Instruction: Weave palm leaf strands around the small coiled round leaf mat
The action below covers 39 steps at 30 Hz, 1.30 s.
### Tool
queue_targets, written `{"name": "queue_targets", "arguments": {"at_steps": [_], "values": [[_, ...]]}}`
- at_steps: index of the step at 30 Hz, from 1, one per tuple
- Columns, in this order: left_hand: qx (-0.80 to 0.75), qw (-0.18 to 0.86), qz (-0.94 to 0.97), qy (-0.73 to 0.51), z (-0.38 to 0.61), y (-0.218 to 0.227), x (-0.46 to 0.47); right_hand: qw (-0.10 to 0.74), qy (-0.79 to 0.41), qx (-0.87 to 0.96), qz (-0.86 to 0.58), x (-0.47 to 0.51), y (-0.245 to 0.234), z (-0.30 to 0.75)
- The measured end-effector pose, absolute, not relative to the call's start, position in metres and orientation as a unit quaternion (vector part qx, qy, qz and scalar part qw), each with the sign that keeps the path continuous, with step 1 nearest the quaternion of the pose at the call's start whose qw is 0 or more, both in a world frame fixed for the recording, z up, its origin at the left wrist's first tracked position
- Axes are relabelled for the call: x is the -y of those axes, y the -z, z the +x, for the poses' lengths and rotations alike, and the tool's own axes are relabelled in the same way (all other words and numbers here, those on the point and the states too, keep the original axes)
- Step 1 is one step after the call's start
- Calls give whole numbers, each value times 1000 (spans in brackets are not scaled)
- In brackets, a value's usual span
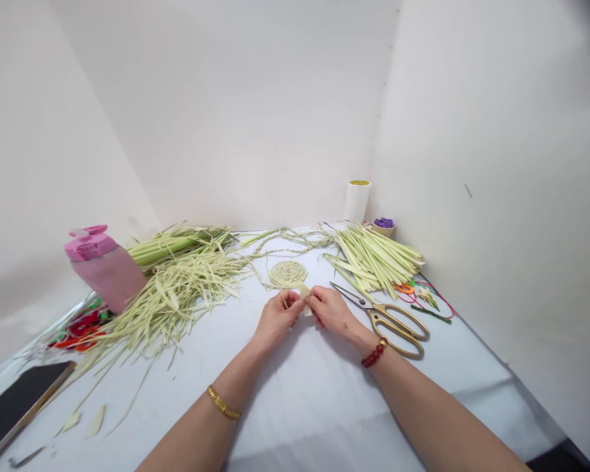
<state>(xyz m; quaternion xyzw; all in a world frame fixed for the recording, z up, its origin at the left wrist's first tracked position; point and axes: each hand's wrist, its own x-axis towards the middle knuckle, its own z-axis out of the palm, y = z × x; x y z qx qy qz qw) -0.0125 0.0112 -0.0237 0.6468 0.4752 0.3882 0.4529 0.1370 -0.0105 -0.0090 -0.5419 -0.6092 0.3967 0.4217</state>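
Note:
My left hand and my right hand meet at the middle of the table, fingertips pinched together on a short pale strip of husk. One end of the strip sticks up between them, and a bit shows below the fingers. Just beyond the hands lies a flat round coil of braided straw. A long braid runs behind it towards the back of the table. Close to my right wrist rest large scissors with gold handles, their blades slightly apart.
A heap of thin straw strips and a pink bottle stand to the left. Pale green stalks, a white cylinder and a small cup with purple pieces are at the right back. A dark tablet-like object lies front left.

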Motion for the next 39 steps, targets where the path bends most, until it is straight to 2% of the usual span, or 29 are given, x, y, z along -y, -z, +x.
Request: {"name": "queue_targets", "arguments": {"at_steps": [7,12,19,27,29,35,39], "values": [[-464,446,679,-354,-13,19,-10,384,-378,647,-540,12,6,137],[-461,455,672,-359,-13,19,-10,382,-322,676,-541,10,6,138],[-463,486,640,-375,-15,23,-15,384,-327,676,-537,9,8,139],[-436,507,652,-358,-14,21,-12,398,-230,704,-542,7,15,135],[-422,537,637,-357,-15,16,-11,406,-260,691,-538,8,14,134],[-345,666,567,-341,-22,3,-9,416,-512,614,-434,10,4,135],[-372,643,556,-372,-18,6,-9,466,-515,556,-457,9,6,132]]}}
